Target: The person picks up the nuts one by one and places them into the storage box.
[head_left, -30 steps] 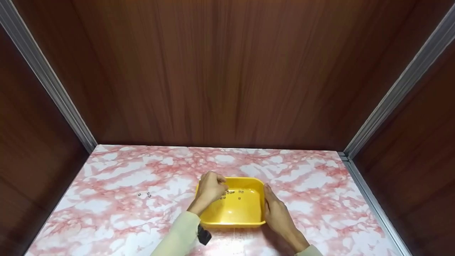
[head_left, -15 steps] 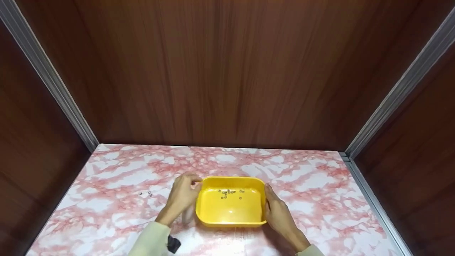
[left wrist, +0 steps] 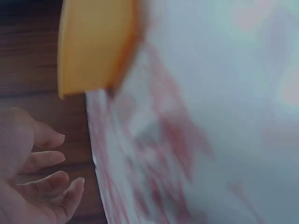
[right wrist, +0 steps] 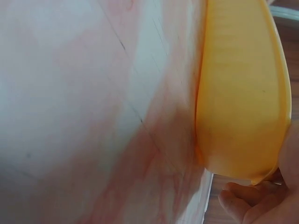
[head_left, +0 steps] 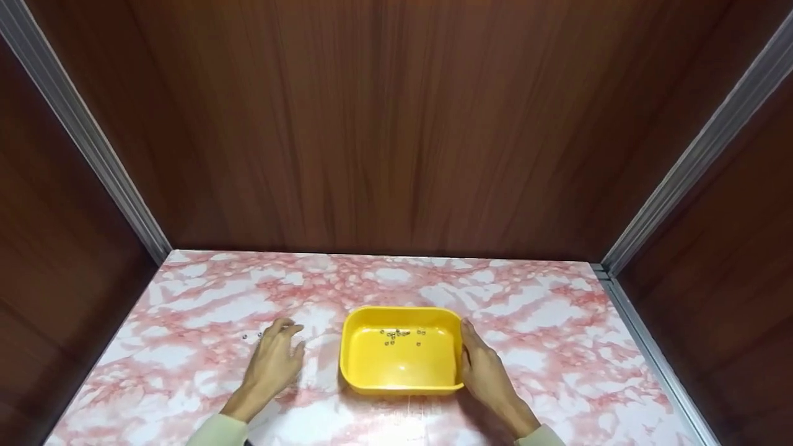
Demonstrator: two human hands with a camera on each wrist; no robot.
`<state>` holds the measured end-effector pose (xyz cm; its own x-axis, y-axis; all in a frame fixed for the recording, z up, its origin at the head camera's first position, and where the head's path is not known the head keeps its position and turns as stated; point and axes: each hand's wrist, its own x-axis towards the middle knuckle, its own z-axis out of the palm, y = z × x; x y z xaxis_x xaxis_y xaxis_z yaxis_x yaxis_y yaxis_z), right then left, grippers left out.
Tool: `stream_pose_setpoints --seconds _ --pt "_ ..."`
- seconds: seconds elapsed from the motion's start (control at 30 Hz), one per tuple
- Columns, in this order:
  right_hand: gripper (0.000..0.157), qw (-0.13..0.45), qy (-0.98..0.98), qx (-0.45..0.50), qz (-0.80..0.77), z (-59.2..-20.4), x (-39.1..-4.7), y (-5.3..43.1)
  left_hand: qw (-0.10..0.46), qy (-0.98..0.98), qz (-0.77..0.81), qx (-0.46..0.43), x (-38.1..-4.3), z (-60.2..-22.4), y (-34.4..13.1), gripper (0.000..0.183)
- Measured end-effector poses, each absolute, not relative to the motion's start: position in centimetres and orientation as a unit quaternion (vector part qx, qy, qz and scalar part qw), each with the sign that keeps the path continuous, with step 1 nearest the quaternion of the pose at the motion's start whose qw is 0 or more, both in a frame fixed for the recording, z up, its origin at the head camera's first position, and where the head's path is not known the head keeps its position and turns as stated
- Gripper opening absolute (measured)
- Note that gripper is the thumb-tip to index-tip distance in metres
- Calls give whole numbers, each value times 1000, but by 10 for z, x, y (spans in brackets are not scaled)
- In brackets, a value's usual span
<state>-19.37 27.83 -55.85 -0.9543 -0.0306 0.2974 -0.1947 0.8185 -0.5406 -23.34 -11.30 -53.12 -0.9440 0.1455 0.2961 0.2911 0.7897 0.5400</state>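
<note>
A yellow plastic tray (head_left: 403,391) stands on the table, with several small silvery pieces (head_left: 419,332) lying toward the far side of its floor. They look round with dark centres. My right hand (head_left: 489,368) grips the tray's right side, fingers at the rim; the right wrist view shows them curled by the corner of the yellow wall (right wrist: 243,93). Left of the tray, my left hand (head_left: 272,362) hovers over the table, fingers loosely bent and holding nothing. Just beyond its fingertips lie similar small pieces (head_left: 245,336), partly hidden by the hand.
The table (head_left: 545,322) has a pink and white marbled top. A dark wood-grain panel (head_left: 384,124) rises behind it, and more panels stand at both sides, joined by grey metal corner posts (head_left: 102,142).
My left hand has moved out of the tray and leftward, its fingers loosening, toward the loose pieces on the table. The right hand stays at the tray's right side.
</note>
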Motion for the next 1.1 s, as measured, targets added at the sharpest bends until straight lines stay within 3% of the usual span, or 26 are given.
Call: stream_pose_setpoints --seconds 0.3,0.6,0.8,0.93,1.1 --pt "52 133 -940 70 305 -555 -193 281 180 -953 -185 -158 -236 -549 -160 29" --pt "50 141 -941 66 300 -556 -193 279 79 -962 -241 -98 -246 -558 -190 50" --pt "50 144 -942 66 294 -557 -192 279 80 -972 -193 -105 -249 -565 -195 49" --pt "50 141 -943 64 293 -557 -192 279 116 -974 -154 -118 -250 -569 -199 38" --pt "49 138 -943 66 295 -556 -192 279 195 -964 -91 -158 -249 -574 -204 8"
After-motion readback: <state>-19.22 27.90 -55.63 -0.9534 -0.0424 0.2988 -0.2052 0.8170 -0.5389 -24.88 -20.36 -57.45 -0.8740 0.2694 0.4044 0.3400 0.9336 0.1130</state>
